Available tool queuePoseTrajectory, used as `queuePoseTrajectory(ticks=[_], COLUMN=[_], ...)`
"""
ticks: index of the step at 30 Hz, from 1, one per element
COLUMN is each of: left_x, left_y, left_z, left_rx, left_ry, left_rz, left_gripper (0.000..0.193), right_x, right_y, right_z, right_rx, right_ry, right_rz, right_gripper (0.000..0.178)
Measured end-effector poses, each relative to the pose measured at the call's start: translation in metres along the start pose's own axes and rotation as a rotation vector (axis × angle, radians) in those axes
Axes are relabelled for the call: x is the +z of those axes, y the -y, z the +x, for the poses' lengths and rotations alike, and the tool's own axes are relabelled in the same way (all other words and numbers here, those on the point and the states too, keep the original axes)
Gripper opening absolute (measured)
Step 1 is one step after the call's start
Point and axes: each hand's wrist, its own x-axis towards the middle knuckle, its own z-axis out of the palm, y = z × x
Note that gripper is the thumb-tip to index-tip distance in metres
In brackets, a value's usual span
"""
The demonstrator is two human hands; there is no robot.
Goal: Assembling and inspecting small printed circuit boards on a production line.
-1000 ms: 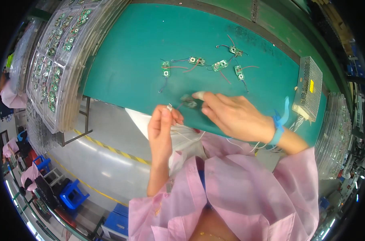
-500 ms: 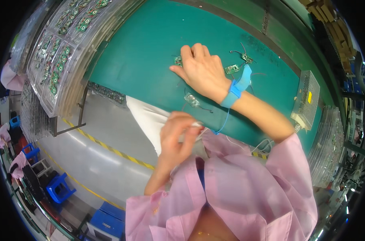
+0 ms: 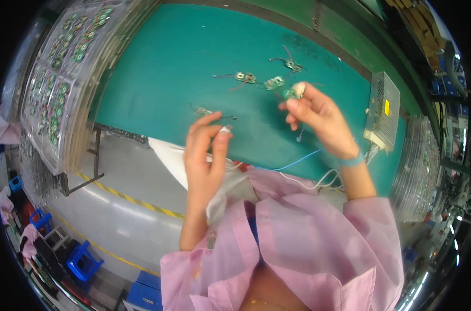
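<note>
My right hand (image 3: 318,116), with a blue strap (image 3: 352,158) round its wrist, pinches a small green circuit board (image 3: 293,93) above the mat. Wires hang below it, and motion blurs the board. My left hand (image 3: 204,153) is raised at the mat's near edge, a small white piece (image 3: 226,128) between thumb and finger; its exact kind cannot be made out. Just beyond those fingertips lies a wired circuit board (image 3: 202,111). Farther back, a board with a round part (image 3: 245,77), a second board (image 3: 273,83) and a third with wires (image 3: 293,66) rest on the green mat (image 3: 163,67).
Clear trays filled with boards (image 3: 54,98) are stacked at the left. A perforated metal power supply box (image 3: 385,106) stands on the right, with more stacked trays (image 3: 414,171) beyond. A blue cord (image 3: 298,161) and white cable (image 3: 323,181) run along the near edge.
My right hand has left the far boards, come back to the right and now holds a circuit board up. My left hand has risen toward the mat with the white piece. The view has shifted slightly.
</note>
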Motion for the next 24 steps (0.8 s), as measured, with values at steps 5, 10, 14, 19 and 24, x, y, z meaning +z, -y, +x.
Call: queuePoseTrajectory(ticks=[5, 10, 14, 19, 24], left_x=[0.01, 0.015, 0.02, 0.02, 0.017], left_y=[-0.028, -0.033, -0.041, -0.042, -0.038], left_z=[-0.001, -0.005, -0.006, -0.007, -0.007], left_rx=[-0.447, -0.637, -0.634, -0.635, -0.637], left_ry=[0.259, 0.422, 0.432, 0.481, 0.575], left_rz=[-0.521, -0.806, -0.812, -0.871, -0.952], left_gripper=[0.013, 0.015, 0.018, 0.017, 0.013], right_x=[-0.004, -0.004, -0.009, -0.016, -0.021], right_y=[-0.02, -0.025, -0.029, -0.032, -0.028], right_z=[-0.027, -0.032, -0.034, -0.034, -0.035], right_rx=[0.082, 0.066, 0.046, -0.012, -0.042], right_ry=[0.19, 0.353, 0.452, 0.524, 0.554], right_rz=[0.246, 0.357, 0.354, 0.216, 0.043], right_gripper=[0.017, 0.017, 0.017, 0.016, 0.015])
